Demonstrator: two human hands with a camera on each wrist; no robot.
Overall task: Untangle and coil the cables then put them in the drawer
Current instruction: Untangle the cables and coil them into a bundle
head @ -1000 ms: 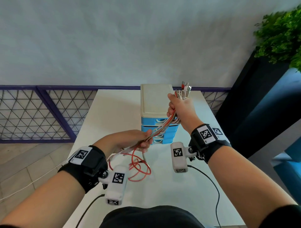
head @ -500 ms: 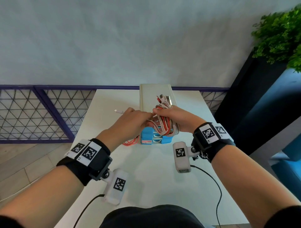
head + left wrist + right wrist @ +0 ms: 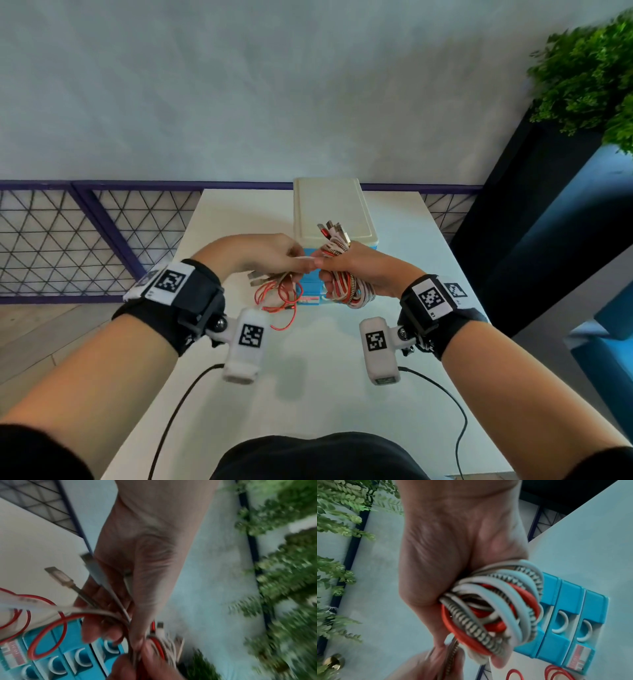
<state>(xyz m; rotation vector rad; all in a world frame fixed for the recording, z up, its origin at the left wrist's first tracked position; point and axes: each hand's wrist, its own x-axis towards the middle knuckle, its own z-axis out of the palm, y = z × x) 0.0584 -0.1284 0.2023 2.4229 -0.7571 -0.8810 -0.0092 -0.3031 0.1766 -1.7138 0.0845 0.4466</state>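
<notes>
My right hand [image 3: 346,270] grips a coiled bundle of white, red and braided cables [image 3: 349,291] [image 3: 496,607], with several plugs [image 3: 334,231] sticking up above the fist. My left hand [image 3: 274,257] [image 3: 137,588] pinches the loose ends of the cables close to the right thumb; two USB plugs [image 3: 58,576] stick out of its fingers. Loops of thin red cable [image 3: 284,301] [image 3: 46,632] hang below the left hand over the table. Right behind both hands stands the blue drawer unit [image 3: 310,294] [image 3: 570,622] with a cream top [image 3: 329,209], its drawers closed.
The white table [image 3: 308,370] stretches from me to a grey wall. A purple mesh fence [image 3: 85,240] runs left of it and a dark planter with green foliage [image 3: 589,75] stands at the right. Black wrist-camera leads [image 3: 171,421] trail over the near table.
My right hand came down from beside the drawer unit's top to in front of it with the coil. My left hand rose to meet it, drawing the red cable off the table.
</notes>
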